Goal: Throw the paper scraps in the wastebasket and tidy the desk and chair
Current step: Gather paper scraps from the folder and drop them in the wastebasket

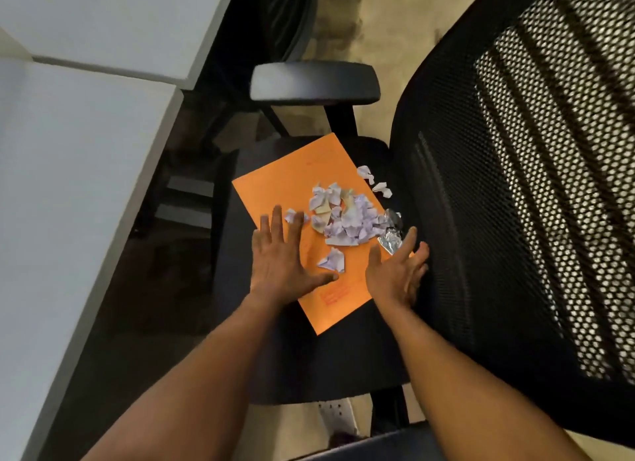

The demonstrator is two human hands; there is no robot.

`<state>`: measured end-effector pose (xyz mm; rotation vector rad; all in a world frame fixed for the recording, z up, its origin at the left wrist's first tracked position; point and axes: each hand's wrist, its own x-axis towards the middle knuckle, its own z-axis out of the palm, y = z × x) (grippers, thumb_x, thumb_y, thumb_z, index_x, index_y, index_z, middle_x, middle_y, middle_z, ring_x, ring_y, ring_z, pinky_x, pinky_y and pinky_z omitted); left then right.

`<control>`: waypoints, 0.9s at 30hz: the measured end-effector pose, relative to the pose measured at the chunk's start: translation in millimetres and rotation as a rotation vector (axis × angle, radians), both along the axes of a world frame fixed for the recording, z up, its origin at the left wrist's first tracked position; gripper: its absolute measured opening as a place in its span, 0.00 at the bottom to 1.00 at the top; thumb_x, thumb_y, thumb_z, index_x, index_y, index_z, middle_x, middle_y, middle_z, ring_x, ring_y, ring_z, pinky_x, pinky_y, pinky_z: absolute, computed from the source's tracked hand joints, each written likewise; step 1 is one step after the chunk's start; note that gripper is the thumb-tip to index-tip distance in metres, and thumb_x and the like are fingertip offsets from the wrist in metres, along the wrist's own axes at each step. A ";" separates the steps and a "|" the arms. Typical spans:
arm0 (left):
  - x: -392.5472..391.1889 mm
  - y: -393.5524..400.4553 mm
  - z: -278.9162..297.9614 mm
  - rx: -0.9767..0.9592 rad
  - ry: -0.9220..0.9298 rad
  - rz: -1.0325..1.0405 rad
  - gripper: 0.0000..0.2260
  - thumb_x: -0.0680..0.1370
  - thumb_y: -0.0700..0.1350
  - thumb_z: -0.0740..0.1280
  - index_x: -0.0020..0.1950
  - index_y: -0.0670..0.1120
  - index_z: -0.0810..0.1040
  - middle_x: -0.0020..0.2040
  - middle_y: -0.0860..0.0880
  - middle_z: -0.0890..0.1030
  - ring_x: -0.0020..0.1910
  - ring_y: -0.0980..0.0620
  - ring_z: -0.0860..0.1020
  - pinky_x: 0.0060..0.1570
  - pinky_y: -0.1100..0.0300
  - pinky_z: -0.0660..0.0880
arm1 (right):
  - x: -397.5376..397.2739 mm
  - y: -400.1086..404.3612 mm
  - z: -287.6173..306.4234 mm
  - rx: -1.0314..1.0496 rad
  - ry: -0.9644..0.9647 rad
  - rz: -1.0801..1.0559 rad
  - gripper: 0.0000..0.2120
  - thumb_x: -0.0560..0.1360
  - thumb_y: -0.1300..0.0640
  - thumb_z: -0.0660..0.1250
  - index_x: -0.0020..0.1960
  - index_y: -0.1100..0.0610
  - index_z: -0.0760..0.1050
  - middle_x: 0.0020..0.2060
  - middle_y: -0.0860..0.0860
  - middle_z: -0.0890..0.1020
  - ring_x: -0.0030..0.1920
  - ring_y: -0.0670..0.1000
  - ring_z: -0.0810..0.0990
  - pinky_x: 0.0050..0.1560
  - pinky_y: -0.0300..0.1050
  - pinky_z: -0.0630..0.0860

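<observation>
White table: two slabs meeting at a seam, filling the left of the view; nothing rests on the visible part.

Black office chair: beside the table. Padded armrest at the far side of the seat; mesh backrest along the right.

Orange envelope: flat on the chair seat, set at an angle, one corner toward the armrest, another toward the seat's near edge. Red print near its lower corner, too blurred to read.

Left hand: palm down on the left part of the envelope, fingers straight and spread, thumb stretched toward the centre. Grip open; it holds nothing.

Paper scraps: pale lilac and white torn pieces, heaped on the envelope's right half. One loose piece lies between the two hands; a few more lie off the envelope on the seat near the backrest.

Crumpled foil: at the heap's right end, at the envelope's right edge.

Right hand: at the envelope's right edge, turned on its side, fingers straight, tips near the foil. Grip open; contact with the foil cannot be told.
</observation>
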<state>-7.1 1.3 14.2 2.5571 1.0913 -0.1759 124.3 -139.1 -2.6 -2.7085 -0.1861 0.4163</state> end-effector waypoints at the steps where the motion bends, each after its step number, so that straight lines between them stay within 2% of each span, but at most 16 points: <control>1: 9.1 3.7 -4.0 0.004 -0.002 -0.020 0.59 0.55 0.82 0.58 0.77 0.56 0.41 0.79 0.47 0.39 0.76 0.41 0.38 0.72 0.40 0.42 | 5.1 5.4 -1.7 -0.015 -0.024 -0.003 0.37 0.75 0.34 0.58 0.76 0.47 0.45 0.74 0.58 0.55 0.64 0.62 0.66 0.49 0.58 0.75; 4: 29.0 6.8 -16.8 -0.008 -0.003 -0.074 0.60 0.54 0.84 0.57 0.78 0.56 0.43 0.79 0.47 0.38 0.76 0.40 0.36 0.72 0.39 0.41 | 18.8 19.8 -5.5 -0.075 -0.091 0.028 0.37 0.73 0.28 0.47 0.75 0.46 0.46 0.71 0.57 0.60 0.61 0.61 0.68 0.46 0.57 0.76; 8: 36.1 -3.8 -32.0 0.029 0.061 -0.117 0.56 0.57 0.83 0.55 0.77 0.55 0.45 0.79 0.45 0.41 0.76 0.39 0.37 0.73 0.38 0.41 | 28.3 32.9 -11.1 -0.122 -0.114 0.118 0.35 0.73 0.27 0.44 0.73 0.46 0.54 0.67 0.57 0.63 0.59 0.60 0.68 0.45 0.55 0.72; 10: 35.5 -9.6 -36.3 0.094 0.048 -0.124 0.49 0.64 0.79 0.55 0.77 0.53 0.50 0.78 0.44 0.49 0.76 0.37 0.44 0.72 0.38 0.45 | 26.8 37.0 -14.2 -0.142 -0.136 0.197 0.34 0.73 0.27 0.46 0.71 0.46 0.59 0.66 0.56 0.64 0.59 0.59 0.67 0.47 0.55 0.71; 12: 33.2 -14.1 -39.5 0.145 -0.022 -0.118 0.37 0.71 0.71 0.56 0.74 0.52 0.57 0.75 0.42 0.58 0.74 0.37 0.53 0.71 0.40 0.53 | 22.6 39.3 -16.3 -0.155 -0.177 0.284 0.33 0.73 0.28 0.49 0.70 0.47 0.63 0.66 0.56 0.65 0.58 0.58 0.67 0.49 0.54 0.73; 15: 26.1 -15.5 -45.5 0.208 -0.116 -0.133 0.25 0.77 0.62 0.56 0.68 0.49 0.65 0.69 0.42 0.67 0.69 0.40 0.62 0.63 0.45 0.66 | 17.6 40.8 -19.2 -0.133 -0.214 0.387 0.30 0.75 0.32 0.54 0.69 0.49 0.66 0.68 0.56 0.66 0.60 0.58 0.67 0.50 0.55 0.74; 17: 22.7 -13.8 -48.9 0.236 -0.142 -0.162 0.22 0.78 0.61 0.56 0.64 0.48 0.68 0.66 0.42 0.70 0.63 0.42 0.66 0.56 0.47 0.70 | 15.4 40.9 -21.0 -0.118 -0.243 0.447 0.27 0.76 0.36 0.56 0.69 0.50 0.67 0.67 0.56 0.67 0.60 0.57 0.68 0.49 0.54 0.74; 22: 26.8 -14.7 -50.8 0.266 -0.132 -0.228 0.21 0.79 0.62 0.59 0.61 0.46 0.69 0.57 0.43 0.74 0.48 0.44 0.71 0.41 0.51 0.71 | 7.1 34.8 -24.2 -0.100 -0.294 0.576 0.18 0.76 0.47 0.65 0.64 0.51 0.72 0.61 0.56 0.72 0.52 0.57 0.71 0.39 0.49 0.73; 27: 27.2 -19.3 -44.3 0.255 -0.099 -0.348 0.19 0.79 0.57 0.63 0.65 0.47 0.70 0.53 0.42 0.76 0.41 0.43 0.73 0.28 0.54 0.69 | 7.6 17.2 -27.5 0.021 -0.249 0.609 0.20 0.70 0.58 0.74 0.60 0.57 0.74 0.57 0.59 0.75 0.49 0.59 0.75 0.37 0.49 0.74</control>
